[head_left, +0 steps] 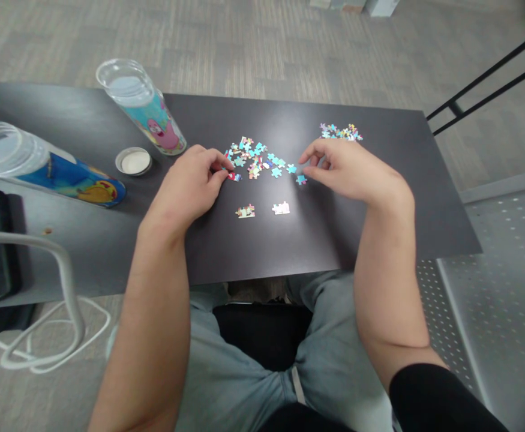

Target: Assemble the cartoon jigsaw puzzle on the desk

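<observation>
Dark tabletop (217, 252): a blue canister (75, 175) and teal canister (155, 117) stand toward its left, presumably clearing the middle. The left hand (190, 180) reaches a red piece (234, 176); I cannot tell whether its fingertips grip. The right hand (343, 168), fingers apart, stands before a far-edge heap (341, 132). Puzzle pieces (255, 162) spread between the 2 hands. Nearer the front edge, a patterned strip (246, 211) and pale strip (281, 208) are probably kept separate.

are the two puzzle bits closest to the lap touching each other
Apart: the head view shows a strip of dark tabletop between the left puzzle bit and the right puzzle bit.
</observation>
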A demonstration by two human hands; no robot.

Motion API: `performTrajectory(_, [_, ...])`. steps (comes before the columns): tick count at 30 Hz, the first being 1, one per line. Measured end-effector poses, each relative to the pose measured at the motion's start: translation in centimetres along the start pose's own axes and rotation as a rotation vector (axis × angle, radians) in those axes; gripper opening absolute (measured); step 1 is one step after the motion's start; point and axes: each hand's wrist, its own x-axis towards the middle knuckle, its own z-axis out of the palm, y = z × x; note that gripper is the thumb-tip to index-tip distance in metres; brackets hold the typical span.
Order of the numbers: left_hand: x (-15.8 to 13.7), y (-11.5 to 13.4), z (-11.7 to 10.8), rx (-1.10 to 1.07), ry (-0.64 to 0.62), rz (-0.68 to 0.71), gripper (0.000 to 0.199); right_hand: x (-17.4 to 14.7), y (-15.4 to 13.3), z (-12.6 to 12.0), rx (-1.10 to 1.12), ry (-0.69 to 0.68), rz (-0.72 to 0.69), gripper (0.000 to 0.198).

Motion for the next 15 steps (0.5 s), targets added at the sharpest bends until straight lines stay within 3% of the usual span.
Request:
performTrajectory(3, [-0.1, -0.3, 0.0, -0.025, 0.027, -0.029, 0.025, 0.5, 0.2, 0.7, -0.035, -0.019, 0.003, 0.017])
performTrajectory(7, [-0.4, -0.3, -0.6, -0.012, -0.001, -0.044, 0.023, 1.4, 0.3, 1.7, -0.073, -0.022, -0.021, 0.017])
performTrajectory(11, [-0.6, -0.1, -0.8, 0.006, 0.013, -0.046, 0.019, 2.3, 0.2, 2.7, -0.033, 0.009, -0.031, 0.012])
performTrajectory(15, [-0.6, -0.1, -0.3, 0.011, 0.042, -0.055, 0.03, 3.2, 1.1, 3.6, 0.018, 0.049, -0.041, 0.017])
